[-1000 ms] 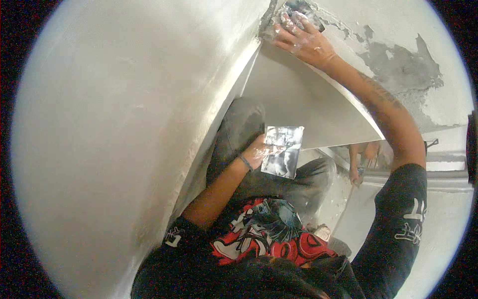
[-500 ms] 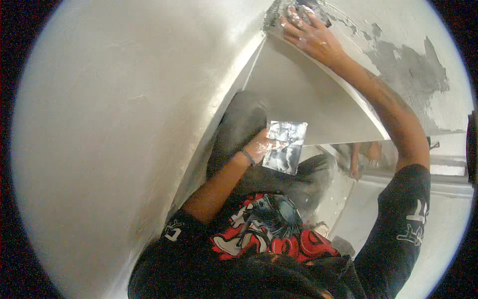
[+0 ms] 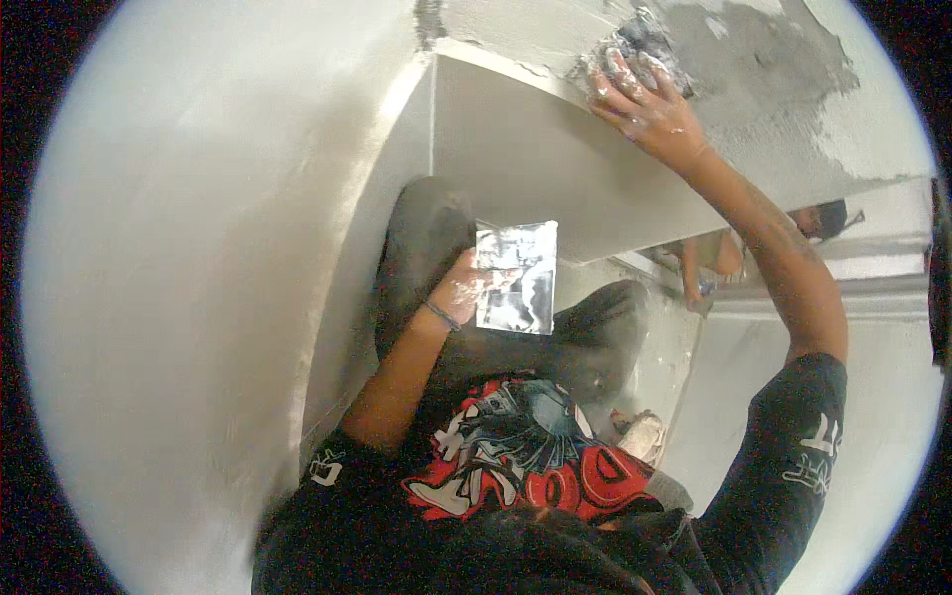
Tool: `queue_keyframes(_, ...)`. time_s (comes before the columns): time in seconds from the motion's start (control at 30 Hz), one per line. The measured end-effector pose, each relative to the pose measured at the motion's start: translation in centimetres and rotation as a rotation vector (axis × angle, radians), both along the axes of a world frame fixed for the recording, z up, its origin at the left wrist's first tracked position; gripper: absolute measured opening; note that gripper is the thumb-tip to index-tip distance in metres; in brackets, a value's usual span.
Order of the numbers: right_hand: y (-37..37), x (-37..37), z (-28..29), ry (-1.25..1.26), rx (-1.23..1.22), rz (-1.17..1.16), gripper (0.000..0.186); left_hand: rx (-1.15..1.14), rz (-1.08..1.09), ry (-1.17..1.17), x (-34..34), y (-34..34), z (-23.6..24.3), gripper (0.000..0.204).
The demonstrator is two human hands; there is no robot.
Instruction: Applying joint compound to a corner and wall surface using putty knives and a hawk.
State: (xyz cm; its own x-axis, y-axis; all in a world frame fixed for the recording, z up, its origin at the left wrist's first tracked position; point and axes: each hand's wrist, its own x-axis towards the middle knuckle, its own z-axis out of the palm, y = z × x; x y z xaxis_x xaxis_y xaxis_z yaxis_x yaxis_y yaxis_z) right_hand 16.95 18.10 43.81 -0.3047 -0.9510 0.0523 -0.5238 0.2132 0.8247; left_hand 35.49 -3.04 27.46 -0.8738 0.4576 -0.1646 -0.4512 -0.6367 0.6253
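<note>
My left hand (image 3: 456,294) grips a flat, shiny rectangular plate (image 3: 534,273) by its left edge, thumb laid across its face. White paste smears the plate and my fingers. My right hand (image 3: 653,117) is raised at the upper right, its fingers bent and pressed over a dark, paste-streaked thing (image 3: 643,42) against the pale plastered surface. What that thing is, and how the fingers hold it, is hard to make out. Beside it spreads a darker grey patch (image 3: 759,55) with ragged edges.
A smooth pale wall (image 3: 188,268) rises close on my left. Ahead, a recessed panel (image 3: 545,159) with a pale ridge along its edge meets it in a corner. My bent legs (image 3: 421,223) are below. Another person (image 3: 731,254) is beyond my right arm, partly hidden.
My right hand has moved right along the plastered surface, farther from the corner and closer to the grey patch. The plate stays in my left hand, now tilted less. The whole view has shifted.
</note>
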Motion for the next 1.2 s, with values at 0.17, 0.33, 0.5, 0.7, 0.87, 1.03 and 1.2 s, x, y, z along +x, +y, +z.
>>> queue_keyframes(0.17,5.7,1.8,0.3,0.013,-0.012,-0.014,0.030,-0.062,0.030,-0.024,-0.1,-0.2,-1.1,0.039)
queue_keyframes(0.33,10.1,5.4,1.7,-0.056,0.033,-0.221,0.028,-0.011,0.026,-0.008,0.0,-0.2,0.3,0.042)
queue_keyframes(0.5,5.7,7.2,2.3,-0.075,-0.050,-0.077,0.028,0.042,0.008,-0.008,-0.2,0.1,-0.5,0.042)
queue_keyframes(0.7,-8.7,2.6,2.3,0.013,-0.131,0.305,0.031,0.090,0.032,0.000,0.2,0.0,-0.5,0.042)
queue_keyframes(0.87,-13.0,-2.1,1.5,0.098,-0.085,0.316,0.027,0.074,0.008,0.015,0.1,0.0,-1.2,0.043)
queue_keyframes(1.03,-13.3,-3.8,3.5,0.037,0.028,0.218,0.030,0.092,0.004,0.069,-0.1,0.1,-1.0,0.044)
queue_keyframes(1.2,-9.0,-3.2,3.8,0.050,-0.013,0.196,0.031,0.093,-0.018,0.043,-0.2,0.0,-0.4,0.043)
